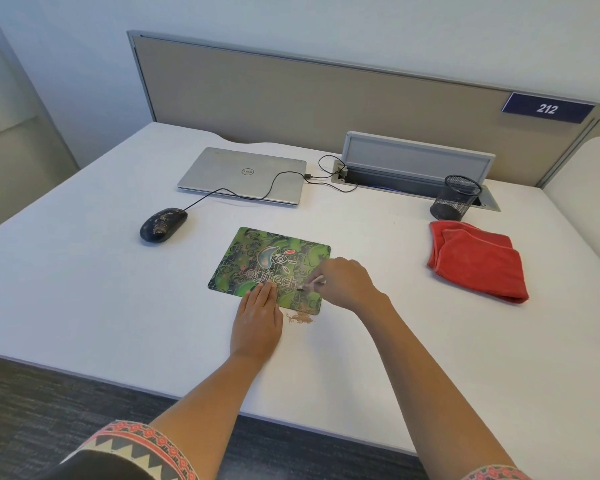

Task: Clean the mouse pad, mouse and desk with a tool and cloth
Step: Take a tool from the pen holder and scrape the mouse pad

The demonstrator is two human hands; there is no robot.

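The green patterned mouse pad lies flat near the middle of the white tabletop, its printed logo facing up. The left hand rests on the pad's near edge with fingers straight and together, pressing it flat. The right hand is beside it over the pad's near right corner, fingers curled and pinching a small thin tool whose tip touches the pad; what kind of tool it is I cannot make out. A little heap of brownish crumbs sits on the tabletop just off the pad's near edge, between the two hands. The black mouse, speckled with pale grime, sits well to the left of the pad, its cable running back to a closed silver laptop. A folded red cloth lies well off to the right, just in front of a black mesh pen cup.
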